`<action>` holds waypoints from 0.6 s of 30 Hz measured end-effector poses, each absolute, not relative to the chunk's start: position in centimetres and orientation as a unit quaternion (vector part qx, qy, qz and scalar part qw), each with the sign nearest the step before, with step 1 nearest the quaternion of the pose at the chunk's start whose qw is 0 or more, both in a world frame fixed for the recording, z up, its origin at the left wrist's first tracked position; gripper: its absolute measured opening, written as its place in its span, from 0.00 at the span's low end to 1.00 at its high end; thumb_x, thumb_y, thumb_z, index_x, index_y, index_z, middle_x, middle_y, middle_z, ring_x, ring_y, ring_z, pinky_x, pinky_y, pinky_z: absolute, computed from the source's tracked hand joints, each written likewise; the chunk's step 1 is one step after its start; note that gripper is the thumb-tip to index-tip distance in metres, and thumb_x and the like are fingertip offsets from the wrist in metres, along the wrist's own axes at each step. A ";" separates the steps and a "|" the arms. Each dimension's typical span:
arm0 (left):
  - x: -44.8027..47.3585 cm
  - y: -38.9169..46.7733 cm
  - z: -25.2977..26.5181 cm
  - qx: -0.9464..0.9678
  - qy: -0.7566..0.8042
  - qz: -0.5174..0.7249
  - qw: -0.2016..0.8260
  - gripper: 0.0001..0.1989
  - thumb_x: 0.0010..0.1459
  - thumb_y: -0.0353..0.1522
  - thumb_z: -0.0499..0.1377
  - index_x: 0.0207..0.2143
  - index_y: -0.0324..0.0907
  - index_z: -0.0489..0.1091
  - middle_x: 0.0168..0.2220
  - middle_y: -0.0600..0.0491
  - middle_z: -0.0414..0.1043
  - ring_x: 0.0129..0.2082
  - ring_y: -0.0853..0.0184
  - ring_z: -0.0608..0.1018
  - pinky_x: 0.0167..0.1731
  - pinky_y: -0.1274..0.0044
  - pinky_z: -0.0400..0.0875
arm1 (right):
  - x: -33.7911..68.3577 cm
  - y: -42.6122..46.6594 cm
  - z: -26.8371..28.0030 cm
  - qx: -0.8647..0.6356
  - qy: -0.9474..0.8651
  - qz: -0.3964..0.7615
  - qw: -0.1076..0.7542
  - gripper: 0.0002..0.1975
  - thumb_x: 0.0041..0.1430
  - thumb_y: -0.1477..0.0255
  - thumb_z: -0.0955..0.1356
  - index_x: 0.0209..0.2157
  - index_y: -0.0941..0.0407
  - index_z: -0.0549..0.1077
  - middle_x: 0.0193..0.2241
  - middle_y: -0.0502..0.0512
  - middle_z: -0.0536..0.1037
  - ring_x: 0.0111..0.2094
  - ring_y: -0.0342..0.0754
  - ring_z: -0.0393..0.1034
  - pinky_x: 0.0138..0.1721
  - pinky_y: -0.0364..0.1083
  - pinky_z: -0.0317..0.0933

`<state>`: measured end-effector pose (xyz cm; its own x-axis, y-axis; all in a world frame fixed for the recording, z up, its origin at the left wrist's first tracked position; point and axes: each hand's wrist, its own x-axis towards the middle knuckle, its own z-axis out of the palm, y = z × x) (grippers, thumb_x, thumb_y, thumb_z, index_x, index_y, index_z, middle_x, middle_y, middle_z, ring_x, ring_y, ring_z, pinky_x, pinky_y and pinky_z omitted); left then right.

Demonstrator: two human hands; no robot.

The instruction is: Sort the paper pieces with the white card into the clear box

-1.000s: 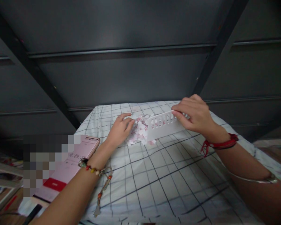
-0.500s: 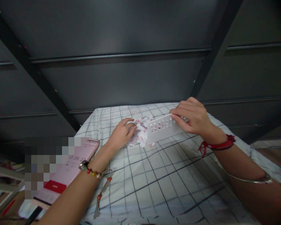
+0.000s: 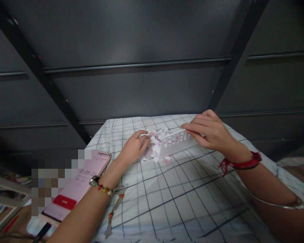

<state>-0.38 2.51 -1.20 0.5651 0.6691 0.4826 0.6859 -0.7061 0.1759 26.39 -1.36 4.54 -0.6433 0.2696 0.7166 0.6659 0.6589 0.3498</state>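
Note:
A heap of small torn paper scraps (image 3: 154, 143), white with pink patches, lies on the checked cloth. Bent and slightly apart, the fingers of my left hand (image 3: 135, 146) rest against the heap's left side. My right hand (image 3: 209, 131) pinches the top edge of a white plastic panel (image 3: 173, 146) with a row of oval holes. The panel stands on its long edge at the right of the scraps, and its far end is hidden by my right fingers. A few scraps lie in front of its near corner.
A white cloth with dark grid lines (image 3: 187, 195) covers the surface. On the left a phone (image 3: 83, 185) shows a running timer, partly behind my left forearm. Dark grey panels (image 3: 136, 91) rise at the back. A pale shelf frame (image 3: 7, 199) stands at the lower left.
The whole view has shifted slightly. The white panel, held in my right hand, sits a little further left against the scraps. My left hand stays at the heap.

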 end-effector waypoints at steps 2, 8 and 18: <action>-0.4 2.5 -1.2 -0.885 -0.382 -0.267 0.018 0.13 0.64 0.30 0.48 0.38 0.36 0.72 0.46 0.45 0.68 0.49 0.61 0.70 0.52 0.68 0.64 | 26.4 -1.5 4.7 -0.279 -0.840 -0.322 0.336 0.07 0.57 0.76 0.62 0.33 0.55 0.72 0.23 0.49 0.74 0.26 0.43 0.63 0.34 0.47 0.52; -0.3 2.5 -1.1 -0.886 -0.375 -0.272 0.016 0.14 0.64 0.31 0.46 0.38 0.36 0.71 0.47 0.45 0.68 0.48 0.61 0.70 0.51 0.68 0.65 | 26.8 -1.2 4.6 -0.299 -0.801 -0.351 0.383 0.07 0.55 0.76 0.62 0.31 0.54 0.71 0.24 0.49 0.74 0.29 0.46 0.63 0.36 0.51 0.50; -0.2 2.2 -0.9 -0.887 -0.381 -0.262 0.003 0.14 0.64 0.31 0.46 0.37 0.38 0.71 0.47 0.46 0.68 0.47 0.62 0.71 0.51 0.68 0.65 | 25.8 -1.6 4.1 -0.316 -0.818 -0.329 0.352 0.09 0.56 0.75 0.61 0.30 0.53 0.72 0.24 0.49 0.73 0.29 0.46 0.62 0.37 0.52 0.49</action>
<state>-0.25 2.19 -0.94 0.5731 0.6741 0.4659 0.6770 -0.7099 0.1944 25.75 -1.61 4.08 -0.5527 0.2846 0.7833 0.7474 0.5850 0.3149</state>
